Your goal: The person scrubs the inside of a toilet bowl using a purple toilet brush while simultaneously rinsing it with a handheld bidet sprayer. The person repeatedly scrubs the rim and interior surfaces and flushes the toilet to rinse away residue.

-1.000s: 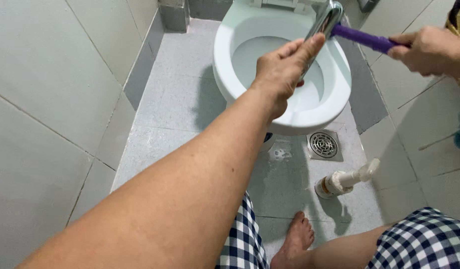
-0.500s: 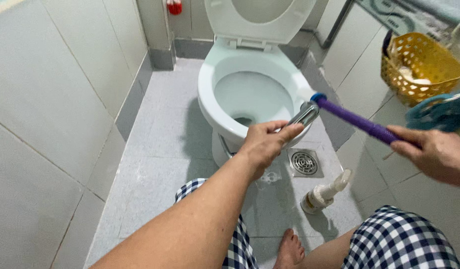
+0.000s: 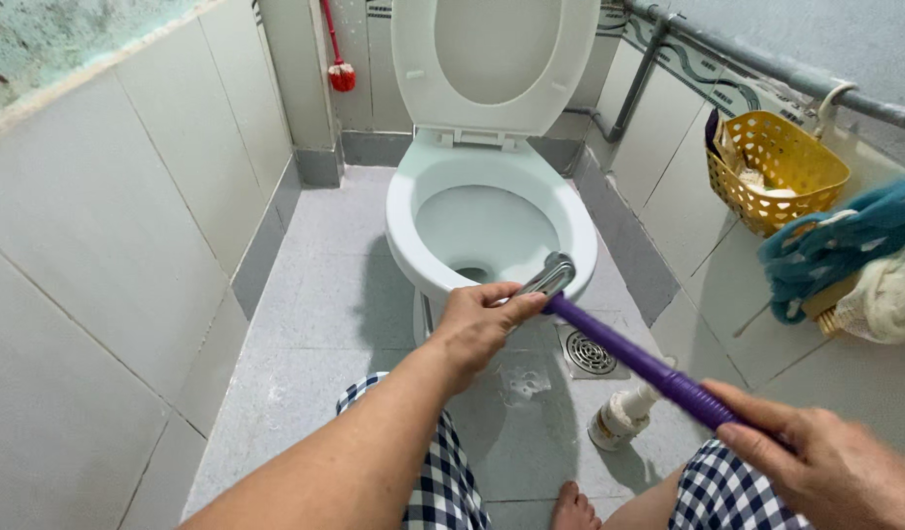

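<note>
My left hand [image 3: 477, 322] grips a chrome bidet sprayer [image 3: 547, 276] just in front of the white toilet bowl [image 3: 413, 257], whose lid stands raised. My right hand [image 3: 825, 469], low at the right, holds the purple handle [image 3: 641, 363] of a brush. The handle's far end meets the sprayer head near the bowl's front rim. The brush head itself is hidden behind the sprayer and my left hand.
A floor drain [image 3: 592, 353] and a tipped white bottle [image 3: 624, 412] lie on the grey tile floor right of the bowl. A yellow basket [image 3: 776, 169] and blue and cream cloths [image 3: 845, 245] hang from a wall pipe. My bare foot [image 3: 573, 508] is below.
My view has risen and backed off, so the raised lid and basket show. Both hands have drawn back from over the bowl toward me, still holding the sprayer and the purple handle.
</note>
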